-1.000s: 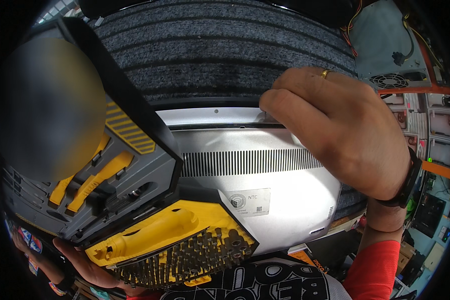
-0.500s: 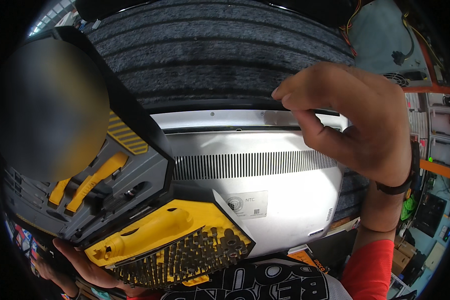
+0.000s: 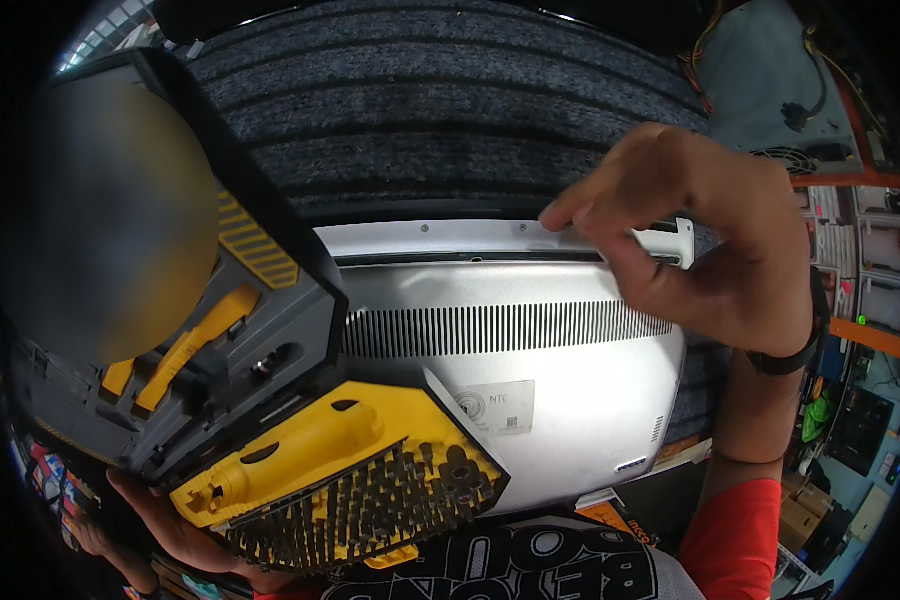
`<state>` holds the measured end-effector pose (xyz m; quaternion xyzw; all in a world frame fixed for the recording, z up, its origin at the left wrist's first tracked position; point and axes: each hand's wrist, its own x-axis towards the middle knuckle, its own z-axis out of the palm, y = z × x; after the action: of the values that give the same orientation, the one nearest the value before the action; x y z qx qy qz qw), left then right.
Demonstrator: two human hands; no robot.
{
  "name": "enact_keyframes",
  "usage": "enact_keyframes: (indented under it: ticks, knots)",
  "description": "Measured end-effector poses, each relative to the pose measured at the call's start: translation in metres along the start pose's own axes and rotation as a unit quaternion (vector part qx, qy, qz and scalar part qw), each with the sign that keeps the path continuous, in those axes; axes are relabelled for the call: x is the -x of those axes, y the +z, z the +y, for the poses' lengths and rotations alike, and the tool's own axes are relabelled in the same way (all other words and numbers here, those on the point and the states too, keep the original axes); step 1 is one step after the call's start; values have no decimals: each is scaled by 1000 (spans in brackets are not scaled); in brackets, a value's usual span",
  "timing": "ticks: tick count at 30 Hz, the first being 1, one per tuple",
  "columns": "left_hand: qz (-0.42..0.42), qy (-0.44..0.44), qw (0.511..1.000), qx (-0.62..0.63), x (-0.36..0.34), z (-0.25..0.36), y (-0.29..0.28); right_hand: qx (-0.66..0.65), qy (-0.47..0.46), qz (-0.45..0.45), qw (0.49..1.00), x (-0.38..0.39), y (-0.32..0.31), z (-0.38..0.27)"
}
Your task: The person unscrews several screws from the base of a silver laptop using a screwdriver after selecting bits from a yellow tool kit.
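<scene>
An open screwdriver bit case, black and grey with a yellow tray, leans over the left part of an upturned silver laptop. Rows of dark bits and sockets fill the tray's near side. My left hand grips the case from below at its left end, its fingers partly hidden underneath. Over the laptop's far right corner, near the hinge strip, my right hand is closed in a pinch. Whatever lies between its fingertips, if anything, is too small to make out. A round blur covers part of the case lid.
Beneath the laptop lies a grey ribbed mat. An orange and black box sits near my body. A grey metal panel with loose cables stands at the far right, and shelves with boxes line the right side.
The case has tilted slightly, its lid shifting a little left. My right hand has moved slightly, uncovering more of the laptop's far right corner, and stays pinched.
</scene>
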<state>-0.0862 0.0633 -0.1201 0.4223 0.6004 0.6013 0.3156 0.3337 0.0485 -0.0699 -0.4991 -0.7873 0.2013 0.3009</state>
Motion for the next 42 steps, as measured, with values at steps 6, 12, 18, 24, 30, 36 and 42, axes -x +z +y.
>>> enact_keyframes:
  ticks: [6, 12, 18, 24, 30, 36, 42]
  knots:
    - [-30, -130, 982, 133, 9, 17, 35, -344, 125, 82, 927, 11, 9, -18]
    - [-206, -239, 904, 289, 24, 38, 58, -475, 196, 104, 852, 39, 5, -47]
    - [-289, -246, 874, 302, 41, 46, 61, -445, 169, 132, 870, 65, -7, -87]
    - [-317, -235, 871, 293, 77, 65, 59, -454, 132, 129, 872, 103, -23, -120]
    - [-370, -252, 826, 342, 72, 82, 46, -454, 130, 143, 870, 97, -12, -161]
    - [-413, -278, 785, 369, 91, 89, 53, -257, 131, 191, 938, 113, 14, -210]
    - [-409, -257, 807, 339, 107, 104, 45, -92, 59, 167, 980, 110, 43, -245]
